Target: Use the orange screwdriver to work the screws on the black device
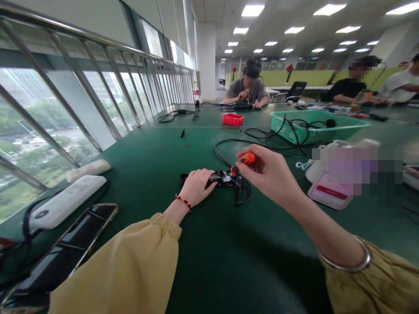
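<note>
On the green table lies a black device with its inside exposed, small coloured wires showing at its right part. My left hand is wrapped over the device's left part and presses it to the table. An orange and black screwdriver is pinched in the fingers of my right hand. Its handle points up to the right, and its lower end reaches the wired part of the device; the tip is too small to make out. A black cable runs from the device toward the back right.
A green basket with black cables stands at the back right, a red tray behind the device. A phone and white power bank lie left, a pink-framed item right. Other people sit across the table.
</note>
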`<state>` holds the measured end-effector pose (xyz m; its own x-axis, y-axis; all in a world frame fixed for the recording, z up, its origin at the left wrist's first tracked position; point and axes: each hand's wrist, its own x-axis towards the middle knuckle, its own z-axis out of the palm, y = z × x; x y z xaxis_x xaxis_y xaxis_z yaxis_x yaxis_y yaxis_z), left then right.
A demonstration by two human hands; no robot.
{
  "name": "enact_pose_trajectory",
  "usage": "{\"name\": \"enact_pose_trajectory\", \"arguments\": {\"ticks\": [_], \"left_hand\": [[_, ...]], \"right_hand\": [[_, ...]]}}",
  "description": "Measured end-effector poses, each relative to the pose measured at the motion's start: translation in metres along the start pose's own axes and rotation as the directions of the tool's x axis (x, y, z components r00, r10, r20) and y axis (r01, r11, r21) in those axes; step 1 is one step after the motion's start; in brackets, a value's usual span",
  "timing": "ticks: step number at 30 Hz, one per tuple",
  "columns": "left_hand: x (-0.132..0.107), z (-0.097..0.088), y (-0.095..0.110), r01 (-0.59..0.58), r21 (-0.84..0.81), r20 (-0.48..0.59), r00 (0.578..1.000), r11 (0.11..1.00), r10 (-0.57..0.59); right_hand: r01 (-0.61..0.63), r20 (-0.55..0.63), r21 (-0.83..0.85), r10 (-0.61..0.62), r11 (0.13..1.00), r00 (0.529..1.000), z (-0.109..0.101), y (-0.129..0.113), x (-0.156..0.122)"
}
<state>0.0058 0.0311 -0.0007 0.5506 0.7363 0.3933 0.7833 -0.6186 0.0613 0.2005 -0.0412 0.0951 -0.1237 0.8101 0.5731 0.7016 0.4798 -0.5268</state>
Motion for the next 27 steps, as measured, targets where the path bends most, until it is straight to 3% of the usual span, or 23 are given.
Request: {"name": "enact_pose_trajectory", "arguments": {"ticks": [3, 6, 8, 11, 17, 27], "left_hand": [[-0.001, 0.000, 0.000, 0.001, -0.006, -0.008, 1.000, 1.000, -0.001], [-0.001, 0.000, -0.001, -0.002, -0.015, -0.009, 1.000, 1.000, 0.001], [-0.002, 0.000, -0.001, -0.001, -0.016, -0.009, 1.000, 1.000, 0.000], [-0.002, 0.000, -0.001, 0.000, -0.017, -0.007, 1.000, 1.000, 0.000], [-0.002, -0.002, 0.000, -0.012, -0.038, -0.013, 1.000, 0.999, 0.011], [-0.002, -0.001, -0.001, -0.027, -0.063, -0.035, 0.999, 0.998, 0.025]], "right_hand": [[-0.037, -0.068, 0.141, 0.047, 0.989, 0.997, 0.011, 0.014, -0.014], [-0.119, -0.159, 0.326, 0.178, 0.938, 0.971, 0.022, 0.037, -0.038], [-0.128, -0.153, 0.413, 0.207, 0.902, 0.966, 0.025, 0.050, -0.056], [-0.142, -0.053, 0.390, 0.176, 0.910, 0.983, 0.024, 0.060, -0.078], [-0.131, -0.186, 0.358, 0.209, 0.924, 0.960, 0.019, 0.061, -0.088], [-0.142, -0.150, 0.315, 0.197, 0.938, 0.969, 0.021, 0.065, -0.088]]}}
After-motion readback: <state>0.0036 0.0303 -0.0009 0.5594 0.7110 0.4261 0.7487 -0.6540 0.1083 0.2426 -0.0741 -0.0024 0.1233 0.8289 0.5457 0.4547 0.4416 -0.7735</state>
